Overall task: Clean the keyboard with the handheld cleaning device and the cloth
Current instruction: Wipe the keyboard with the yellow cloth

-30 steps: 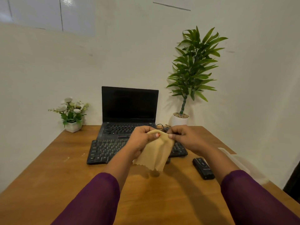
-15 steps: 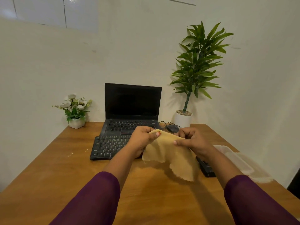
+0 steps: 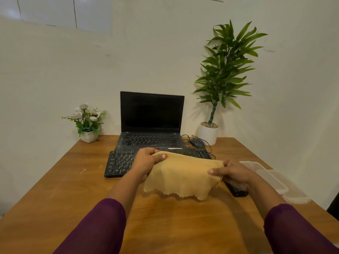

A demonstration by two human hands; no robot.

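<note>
The left hand (image 3: 146, 162) pinches one top corner of the yellow cloth (image 3: 183, 176) with its thumb and curled fingers. The right hand (image 3: 233, 173) pinches the other top corner the same way. The cloth is spread out between both hands, up in the air over the middle of the tabletop (image 3: 55, 189). Its wavy bottom edge hangs down.

The black keyboard (image 3: 121, 162) lies flat behind the cloth, toward the far edge of the tabletop. The cloth and hands hide its middle part. An open laptop (image 3: 152, 114) with a dark screen stands just behind the keyboard. A mouse (image 3: 197, 143) with a wire sits beside the laptop on the right.

A small black device (image 3: 238, 192) lies on the tabletop under the right hand, mostly hidden. A clear plastic box (image 3: 271, 178) sits near the right edge. A tall green plant (image 3: 227, 66) stands at the far right corner. A little pot of white flowers (image 3: 88, 123) stands at the far left corner.
</note>
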